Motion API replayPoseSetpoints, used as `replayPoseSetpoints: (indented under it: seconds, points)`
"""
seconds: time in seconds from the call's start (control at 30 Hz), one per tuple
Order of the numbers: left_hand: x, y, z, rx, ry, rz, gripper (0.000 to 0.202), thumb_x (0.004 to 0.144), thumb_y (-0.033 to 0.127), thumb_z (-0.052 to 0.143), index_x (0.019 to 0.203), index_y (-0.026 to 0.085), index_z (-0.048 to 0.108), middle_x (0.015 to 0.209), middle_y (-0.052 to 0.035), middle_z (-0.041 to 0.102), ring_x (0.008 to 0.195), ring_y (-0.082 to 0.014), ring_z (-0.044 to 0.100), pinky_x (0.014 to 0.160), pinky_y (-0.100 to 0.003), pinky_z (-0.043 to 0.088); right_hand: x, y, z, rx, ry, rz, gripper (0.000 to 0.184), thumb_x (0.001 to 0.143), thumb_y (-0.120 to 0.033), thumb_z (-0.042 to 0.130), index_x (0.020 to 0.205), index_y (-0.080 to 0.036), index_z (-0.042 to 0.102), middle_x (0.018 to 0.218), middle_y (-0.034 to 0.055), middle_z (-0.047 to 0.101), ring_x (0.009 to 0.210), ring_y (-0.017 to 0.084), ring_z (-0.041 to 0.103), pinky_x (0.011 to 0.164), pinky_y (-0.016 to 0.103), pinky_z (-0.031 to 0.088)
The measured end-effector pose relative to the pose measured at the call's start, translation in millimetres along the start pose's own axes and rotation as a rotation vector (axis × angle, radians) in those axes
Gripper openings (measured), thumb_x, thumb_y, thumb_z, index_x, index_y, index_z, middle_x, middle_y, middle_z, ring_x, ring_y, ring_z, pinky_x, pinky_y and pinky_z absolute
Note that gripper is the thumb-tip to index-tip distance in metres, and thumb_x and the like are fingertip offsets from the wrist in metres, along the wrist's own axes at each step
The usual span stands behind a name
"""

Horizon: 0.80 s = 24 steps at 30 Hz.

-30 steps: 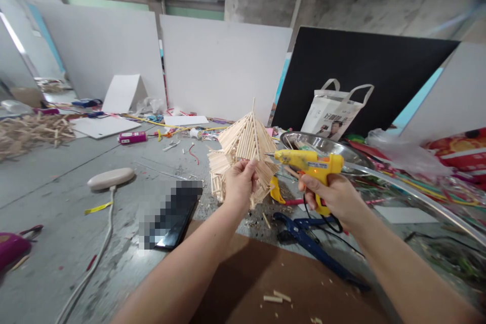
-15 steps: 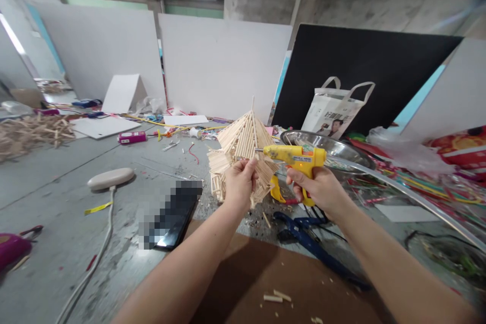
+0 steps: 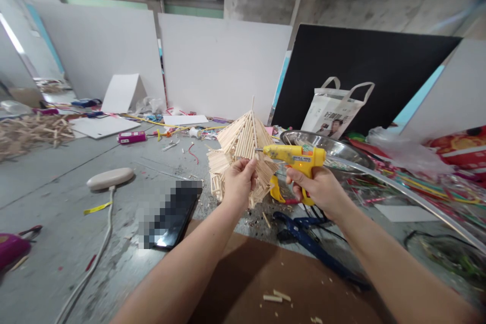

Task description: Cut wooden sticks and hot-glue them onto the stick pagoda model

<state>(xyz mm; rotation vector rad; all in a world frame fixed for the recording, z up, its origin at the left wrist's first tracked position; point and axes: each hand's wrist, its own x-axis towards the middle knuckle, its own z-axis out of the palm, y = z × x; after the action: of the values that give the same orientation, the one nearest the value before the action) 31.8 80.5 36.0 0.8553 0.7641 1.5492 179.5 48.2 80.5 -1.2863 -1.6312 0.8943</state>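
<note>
A model pavilion built of thin wooden sticks (image 3: 246, 134) stands in the middle, with a pointed, layered roof and one stick rising from its peak. My right hand (image 3: 317, 186) is wrapped round the grip of a yellow hot glue gun (image 3: 290, 153). The gun's nozzle points left, close to the roof's lower edge, and a long clear glue stick (image 3: 395, 182) trails out of its back. In front of the model my left hand (image 3: 241, 179) is closed in a pinch just below the nozzle. What its fingertips hold is too small to make out.
A phone (image 3: 176, 215) and a white corded device (image 3: 110, 178) lie left of the model. Blue pliers (image 3: 319, 248) rest at right by a brown board (image 3: 243, 283) with stick scraps. Behind stand a metal basin (image 3: 341, 149) and a paper bag (image 3: 330, 111). Loose sticks (image 3: 34, 134) are piled far left.
</note>
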Motion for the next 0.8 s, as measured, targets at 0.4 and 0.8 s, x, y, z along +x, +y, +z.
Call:
replayPoseSetpoints:
  seconds: [0.4,0.8]
  points:
    - [0.8,0.2,0.1,0.025,0.019,0.014,0.026,0.067,0.035,0.058,0.060,0.015,0.043,0.040,0.0081,0.042,0.027,-0.0004,0.029,0.029,-0.014,0.018,-0.5,-2.2,0.3,-0.031,0.006,-0.004,0.026,0.070,-0.045,0.054,0.060,-0.020,0.053,0.045,-0.0017,0.050,0.035,0.009,0.044,0.037,0.025,0.036]
    - [1.4,0.2,0.4,0.062,0.037,0.031,0.030,0.065,0.039,0.058,0.058,0.015,0.043,0.041,0.0079,0.041,0.028,0.0000,0.029,0.029,-0.014,0.018,0.2,-0.1,-0.6,-0.067,0.008,-0.025,0.028,0.071,-0.047,0.052,0.062,-0.020,0.054,0.047,-0.0014,0.052,0.036,0.009,0.045,0.037,0.025,0.037]
